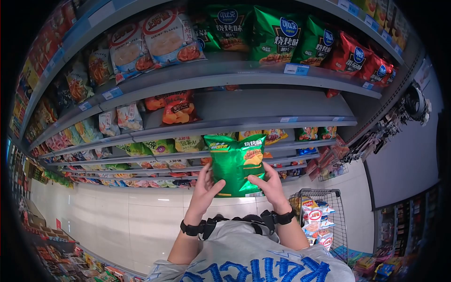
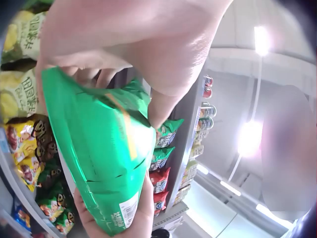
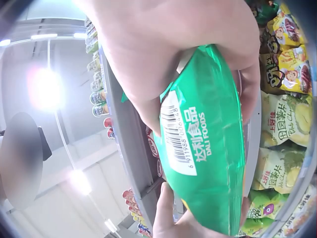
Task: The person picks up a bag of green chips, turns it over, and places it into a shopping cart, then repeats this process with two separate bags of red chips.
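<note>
— While both hands hold it, where is the green chip bag [image 1: 236,164]?

— Upright in front of the shelves [image 1: 244,123], below the shelf edge with the orange bags [image 1: 177,109]. The left hand [image 1: 205,186] and right hand [image 1: 268,184] curl thumb and fingers around its lower corners.

— What does the head view miss?

— The right wrist view shows the barcode [image 3: 177,134] on the bag's back. The cart [image 1: 321,220] shows only from the head.

Bright ceiling-light glare in wrist views, fisheye edges dark, near skin blurred.
</note>
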